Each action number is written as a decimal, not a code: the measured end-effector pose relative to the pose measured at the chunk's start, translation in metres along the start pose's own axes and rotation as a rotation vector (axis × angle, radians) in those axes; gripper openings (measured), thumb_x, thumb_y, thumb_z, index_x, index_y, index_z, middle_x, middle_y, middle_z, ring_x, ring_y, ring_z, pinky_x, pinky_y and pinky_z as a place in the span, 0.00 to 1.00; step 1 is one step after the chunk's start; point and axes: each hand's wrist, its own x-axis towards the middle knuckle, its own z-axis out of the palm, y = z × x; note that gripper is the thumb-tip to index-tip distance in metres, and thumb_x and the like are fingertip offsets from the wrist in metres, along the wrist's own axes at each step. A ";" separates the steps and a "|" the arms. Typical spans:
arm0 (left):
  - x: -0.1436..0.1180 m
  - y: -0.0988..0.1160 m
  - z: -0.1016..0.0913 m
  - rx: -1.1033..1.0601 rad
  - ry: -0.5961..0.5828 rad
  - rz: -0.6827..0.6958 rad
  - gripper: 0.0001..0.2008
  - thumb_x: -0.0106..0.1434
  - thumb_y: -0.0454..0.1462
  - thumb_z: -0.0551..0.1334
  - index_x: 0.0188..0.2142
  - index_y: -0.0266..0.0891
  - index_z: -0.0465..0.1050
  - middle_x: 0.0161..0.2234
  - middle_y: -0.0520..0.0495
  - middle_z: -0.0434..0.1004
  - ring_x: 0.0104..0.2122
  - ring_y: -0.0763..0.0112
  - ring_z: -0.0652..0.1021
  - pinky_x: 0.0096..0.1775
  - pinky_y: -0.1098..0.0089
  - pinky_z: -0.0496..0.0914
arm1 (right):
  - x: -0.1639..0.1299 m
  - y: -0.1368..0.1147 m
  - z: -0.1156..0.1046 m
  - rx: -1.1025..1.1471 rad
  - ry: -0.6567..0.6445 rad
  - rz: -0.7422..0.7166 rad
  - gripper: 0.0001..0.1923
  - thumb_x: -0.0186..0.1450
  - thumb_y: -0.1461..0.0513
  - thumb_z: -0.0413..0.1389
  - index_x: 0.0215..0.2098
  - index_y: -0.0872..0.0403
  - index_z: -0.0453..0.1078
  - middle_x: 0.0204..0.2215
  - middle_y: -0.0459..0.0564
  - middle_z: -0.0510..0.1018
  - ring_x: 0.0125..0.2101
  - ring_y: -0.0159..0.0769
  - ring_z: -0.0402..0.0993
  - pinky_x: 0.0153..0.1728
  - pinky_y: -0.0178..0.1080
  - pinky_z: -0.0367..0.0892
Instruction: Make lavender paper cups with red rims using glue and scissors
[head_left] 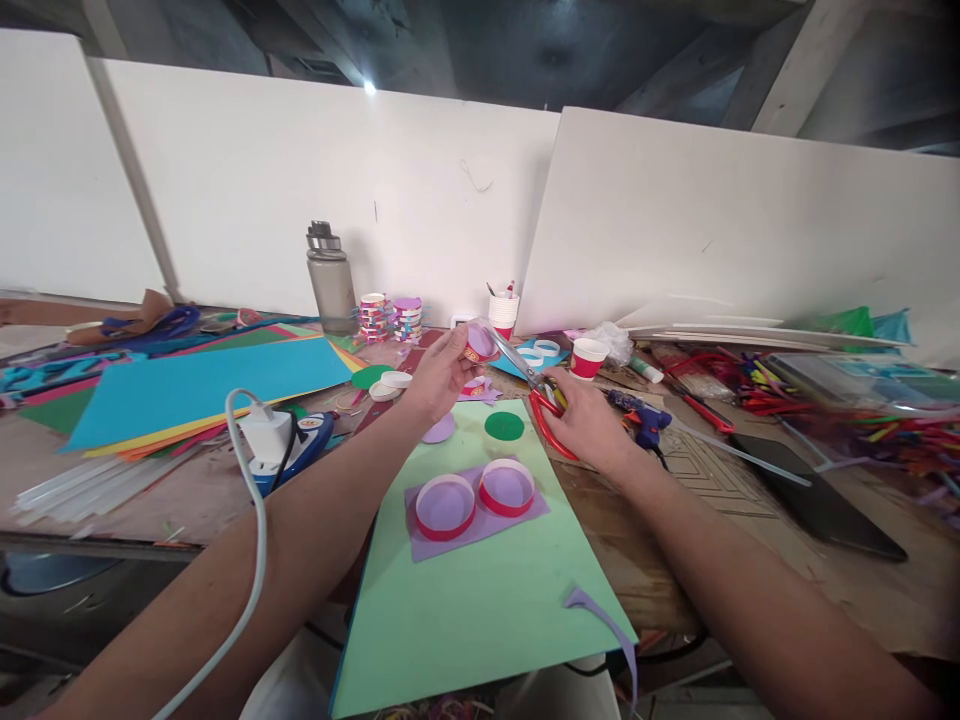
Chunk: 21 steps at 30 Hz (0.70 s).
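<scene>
Left hand (439,378) grips a cut paper cup (480,343) raised above the table (750,520); right hand (589,420) is closed on red scissors (536,395), blades at the cup's rim. Step in hand: trimming. Next cut likely needs the cup turned steadily.

Both forearms bare to the frame edge, no sleeves. Left hand (439,378) and right hand (589,420): no gloves, rings or watch visible.
</scene>
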 end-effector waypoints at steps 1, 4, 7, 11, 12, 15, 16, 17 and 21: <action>0.000 0.000 0.000 0.002 -0.002 -0.003 0.20 0.57 0.49 0.75 0.35 0.38 0.73 0.29 0.49 0.79 0.39 0.64 0.84 0.36 0.72 0.71 | 0.000 -0.001 -0.002 -0.025 -0.015 0.020 0.20 0.68 0.57 0.51 0.55 0.57 0.71 0.39 0.59 0.83 0.39 0.49 0.79 0.41 0.42 0.69; -0.001 -0.001 0.002 0.002 -0.011 -0.014 0.20 0.58 0.50 0.74 0.35 0.38 0.73 0.31 0.47 0.80 0.43 0.61 0.84 0.38 0.71 0.73 | 0.001 -0.005 -0.005 -0.101 -0.039 0.072 0.20 0.67 0.58 0.54 0.55 0.54 0.72 0.36 0.56 0.84 0.39 0.50 0.79 0.39 0.41 0.68; -0.002 0.000 0.003 -0.004 -0.019 -0.008 0.20 0.58 0.51 0.73 0.36 0.38 0.73 0.33 0.45 0.81 0.44 0.60 0.84 0.39 0.70 0.73 | 0.001 -0.008 -0.006 -0.128 -0.040 0.085 0.19 0.66 0.59 0.55 0.55 0.53 0.72 0.36 0.56 0.84 0.39 0.49 0.79 0.38 0.39 0.67; 0.000 0.001 0.003 -0.005 -0.035 0.001 0.22 0.59 0.53 0.72 0.38 0.37 0.74 0.36 0.42 0.83 0.44 0.59 0.84 0.39 0.70 0.74 | 0.001 -0.010 -0.008 -0.119 -0.064 0.072 0.19 0.66 0.60 0.55 0.54 0.54 0.72 0.38 0.57 0.84 0.38 0.49 0.79 0.37 0.39 0.67; 0.000 0.001 0.003 -0.004 -0.036 -0.001 0.23 0.59 0.54 0.71 0.39 0.36 0.75 0.37 0.42 0.83 0.44 0.59 0.84 0.39 0.69 0.74 | 0.001 -0.009 -0.008 -0.116 -0.066 0.065 0.20 0.66 0.60 0.55 0.55 0.54 0.72 0.39 0.57 0.84 0.38 0.48 0.79 0.37 0.39 0.67; 0.001 0.003 0.003 -0.004 -0.023 -0.011 0.24 0.60 0.55 0.69 0.40 0.36 0.75 0.36 0.41 0.83 0.43 0.59 0.84 0.39 0.69 0.74 | 0.001 -0.004 -0.006 -0.096 -0.049 0.029 0.21 0.67 0.60 0.54 0.57 0.55 0.71 0.38 0.57 0.84 0.37 0.47 0.79 0.38 0.39 0.67; 0.001 0.003 0.003 -0.004 -0.018 -0.017 0.25 0.60 0.56 0.69 0.40 0.35 0.75 0.36 0.41 0.83 0.43 0.59 0.84 0.39 0.69 0.74 | 0.001 -0.001 -0.005 -0.087 -0.039 0.014 0.21 0.67 0.59 0.53 0.58 0.55 0.71 0.38 0.57 0.83 0.37 0.47 0.78 0.38 0.40 0.67; 0.001 0.004 0.003 -0.005 -0.016 -0.024 0.25 0.60 0.56 0.69 0.40 0.35 0.75 0.36 0.40 0.83 0.42 0.59 0.84 0.39 0.69 0.74 | 0.001 0.001 -0.004 -0.077 -0.030 -0.002 0.22 0.68 0.59 0.52 0.58 0.56 0.70 0.37 0.57 0.83 0.36 0.47 0.78 0.39 0.40 0.68; -0.002 0.006 0.006 -0.002 -0.029 -0.071 0.26 0.61 0.57 0.68 0.42 0.35 0.75 0.36 0.40 0.83 0.42 0.59 0.84 0.40 0.67 0.75 | 0.000 0.006 0.000 -0.042 -0.011 -0.037 0.23 0.69 0.59 0.51 0.60 0.58 0.69 0.37 0.57 0.82 0.37 0.47 0.78 0.40 0.40 0.68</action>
